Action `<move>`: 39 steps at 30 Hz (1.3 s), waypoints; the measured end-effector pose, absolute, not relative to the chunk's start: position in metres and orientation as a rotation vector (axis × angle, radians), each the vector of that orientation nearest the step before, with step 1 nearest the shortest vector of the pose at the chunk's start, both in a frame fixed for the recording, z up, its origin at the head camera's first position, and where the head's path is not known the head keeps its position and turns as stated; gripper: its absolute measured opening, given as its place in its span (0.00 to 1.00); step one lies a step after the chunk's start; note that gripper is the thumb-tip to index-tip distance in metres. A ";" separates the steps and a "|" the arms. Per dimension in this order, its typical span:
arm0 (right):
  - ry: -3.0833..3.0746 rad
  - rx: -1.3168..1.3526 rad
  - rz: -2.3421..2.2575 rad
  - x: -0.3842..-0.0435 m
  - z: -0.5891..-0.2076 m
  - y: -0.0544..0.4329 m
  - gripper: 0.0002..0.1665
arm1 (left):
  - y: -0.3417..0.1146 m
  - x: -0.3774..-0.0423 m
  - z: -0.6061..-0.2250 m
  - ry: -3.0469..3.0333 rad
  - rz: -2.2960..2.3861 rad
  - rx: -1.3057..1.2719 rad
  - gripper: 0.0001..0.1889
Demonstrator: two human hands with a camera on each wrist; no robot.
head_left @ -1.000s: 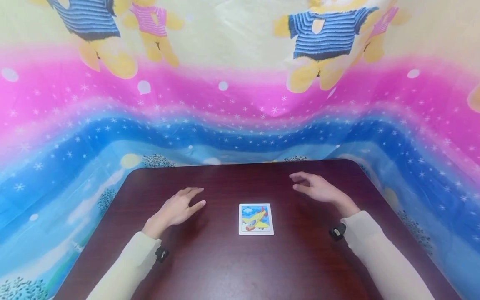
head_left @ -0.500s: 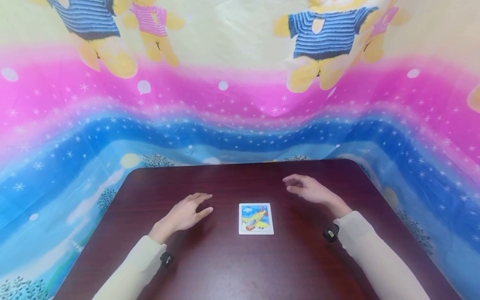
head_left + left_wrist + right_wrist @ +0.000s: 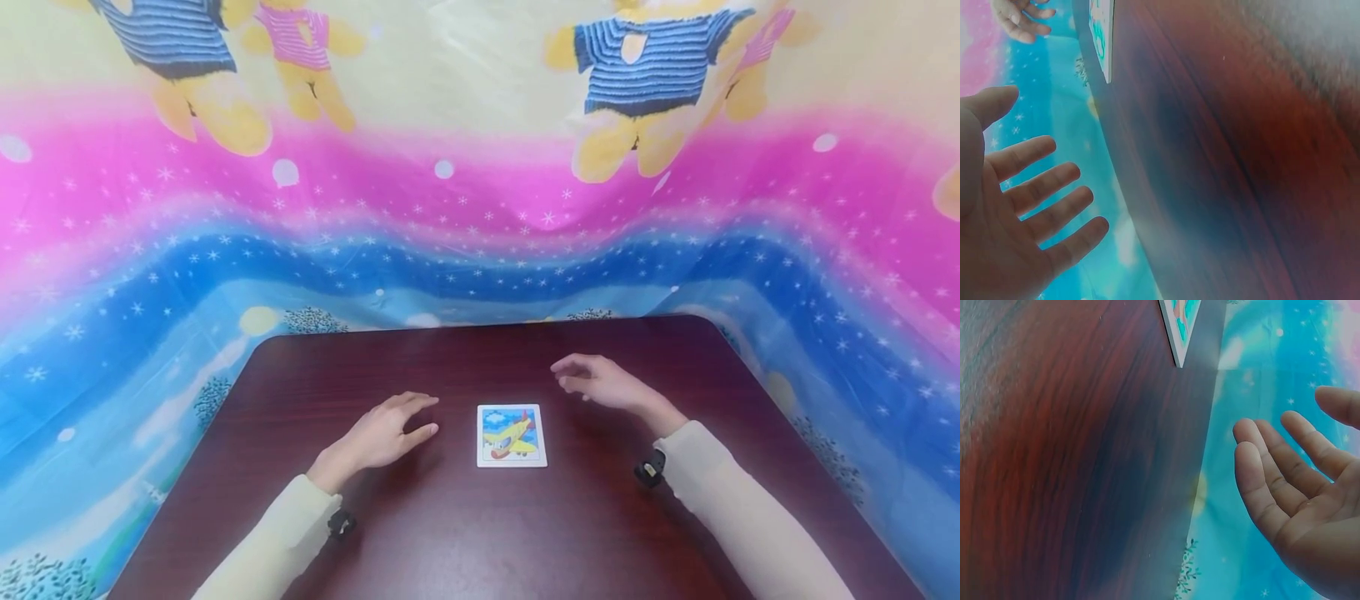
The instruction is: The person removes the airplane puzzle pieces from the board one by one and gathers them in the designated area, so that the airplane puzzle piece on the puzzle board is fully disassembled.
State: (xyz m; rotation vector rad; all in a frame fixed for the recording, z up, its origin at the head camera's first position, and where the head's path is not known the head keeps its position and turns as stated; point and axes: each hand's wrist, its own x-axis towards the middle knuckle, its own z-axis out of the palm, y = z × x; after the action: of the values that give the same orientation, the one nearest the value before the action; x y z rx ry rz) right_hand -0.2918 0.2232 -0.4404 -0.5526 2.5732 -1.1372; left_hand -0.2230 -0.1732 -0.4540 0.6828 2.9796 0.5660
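A small square picture board (image 3: 512, 436) with a white border lies flat on the table, showing a yellow cartoon airplane with red parts on blue sky. Left of it my left hand (image 3: 381, 431) hovers above the tabletop, fingers extended and thumb apart, holding nothing. On the other side, a bit farther back, my right hand (image 3: 604, 382) is held up with relaxed, slightly bent fingers and an empty palm. In the left wrist view the board's edge (image 3: 1102, 39) shows at the top. A corner of the board (image 3: 1180, 337) also appears in the right wrist view.
The dark reddish-brown wooden table (image 3: 480, 533) has rounded far corners. Behind and around it hangs a printed cloth (image 3: 480, 208) with bears and snowflakes. Each wrist wears a small black device (image 3: 650, 469) at the light sleeve.
Both hands have moved inward toward the board, the left rightward and the right leftward, each slightly nearer the body. The board stays in place on the table.
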 end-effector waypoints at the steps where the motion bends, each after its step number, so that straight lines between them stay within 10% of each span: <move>1: 2.568 -0.548 -1.136 -0.292 -0.441 0.222 0.24 | -0.172 -0.222 -0.455 2.978 0.565 0.688 0.29; 39: 2.516 -0.619 -1.042 -0.291 -0.464 0.173 0.20 | -0.122 -0.195 -0.482 2.841 0.368 0.968 0.25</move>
State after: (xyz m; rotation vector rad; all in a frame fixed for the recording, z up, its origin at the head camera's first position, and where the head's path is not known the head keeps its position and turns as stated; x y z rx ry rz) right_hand -0.2905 0.1726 -0.4642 -0.6187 2.5161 -1.0419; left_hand -0.1946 -0.1218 -0.4816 0.9676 2.8408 0.3682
